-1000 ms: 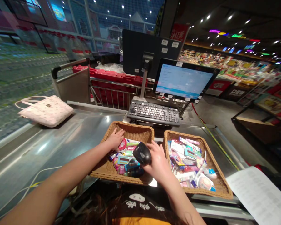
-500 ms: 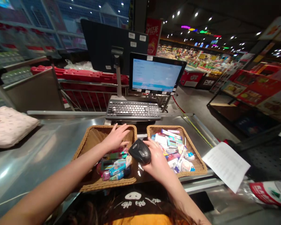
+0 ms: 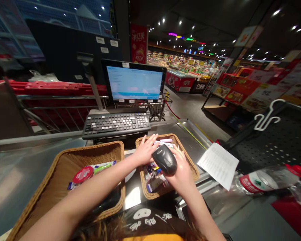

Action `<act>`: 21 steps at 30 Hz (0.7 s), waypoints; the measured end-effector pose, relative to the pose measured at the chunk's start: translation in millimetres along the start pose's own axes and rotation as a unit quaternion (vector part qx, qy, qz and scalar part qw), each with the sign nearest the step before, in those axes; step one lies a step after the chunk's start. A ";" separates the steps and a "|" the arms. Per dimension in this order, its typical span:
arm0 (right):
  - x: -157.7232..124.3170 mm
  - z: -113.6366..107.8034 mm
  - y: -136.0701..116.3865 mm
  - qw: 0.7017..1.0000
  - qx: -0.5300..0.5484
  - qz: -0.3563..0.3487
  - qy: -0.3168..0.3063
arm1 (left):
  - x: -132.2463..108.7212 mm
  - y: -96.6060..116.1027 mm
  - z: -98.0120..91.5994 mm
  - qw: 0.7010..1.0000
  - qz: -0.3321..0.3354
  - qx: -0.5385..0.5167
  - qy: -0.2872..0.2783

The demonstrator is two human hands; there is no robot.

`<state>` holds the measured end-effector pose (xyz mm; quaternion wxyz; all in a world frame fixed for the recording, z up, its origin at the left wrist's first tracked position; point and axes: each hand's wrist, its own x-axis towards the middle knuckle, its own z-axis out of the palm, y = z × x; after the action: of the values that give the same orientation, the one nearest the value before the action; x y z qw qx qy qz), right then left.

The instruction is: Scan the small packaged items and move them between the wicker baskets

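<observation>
My right hand [image 3: 182, 170] is wrapped around a black handheld barcode scanner [image 3: 165, 159], over the right wicker basket [image 3: 193, 172]. Close to the scanner, my left hand [image 3: 146, 151] reaches over the same basket with its fingers stretched out; whether it touches the goods below cannot be made out. Small colourful packages [image 3: 157, 180] fill part of that basket, partly covered by my hands. Under my left forearm is the larger left wicker basket [image 3: 48, 179], holding a round red package [image 3: 82, 174], a bright green item [image 3: 102, 167] and others that my arm hides.
A keyboard [image 3: 116, 124] and a lit monitor [image 3: 135, 83] stand behind the baskets. On the right lie a printed sheet [image 3: 218, 165] and a clear bottle with a red cap [image 3: 271, 180]. A white hanger [image 3: 267, 117] hangs on a dark perforated panel.
My left hand has moved right, from the left basket to the right one. The scanner remains in my right hand. The camera view has turned right, and the pink bag has left the picture.
</observation>
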<state>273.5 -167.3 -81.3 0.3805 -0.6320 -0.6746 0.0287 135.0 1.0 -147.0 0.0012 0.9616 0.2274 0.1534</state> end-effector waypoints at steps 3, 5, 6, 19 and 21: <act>-2.9 -13.1 15.7 0.999 -0.022 0.029 0.021 | 27.3 14.5 21.1 1.000 0.011 -0.014 -0.008; -5.0 -20.1 25.0 0.998 -0.035 0.046 0.026 | 41.8 23.0 34.3 1.000 0.013 -0.020 -0.019; -6.0 -23.3 29.4 0.997 -0.040 0.053 0.031 | 47.8 27.0 40.0 0.999 0.011 -0.021 -0.026; -5.5 -30.5 67.3 0.991 -0.045 0.117 0.045 | 68.6 46.7 68.5 0.996 -0.028 -0.001 -0.090; -3.8 -28.8 68.8 0.991 -0.042 0.118 0.044 | 69.2 50.0 67.8 0.995 -0.052 -0.017 -0.081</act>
<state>346.2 -169.6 -98.4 0.3769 -0.7229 -0.5788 0.0174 235.7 -8.9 -187.5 0.0442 0.9576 0.2738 0.0784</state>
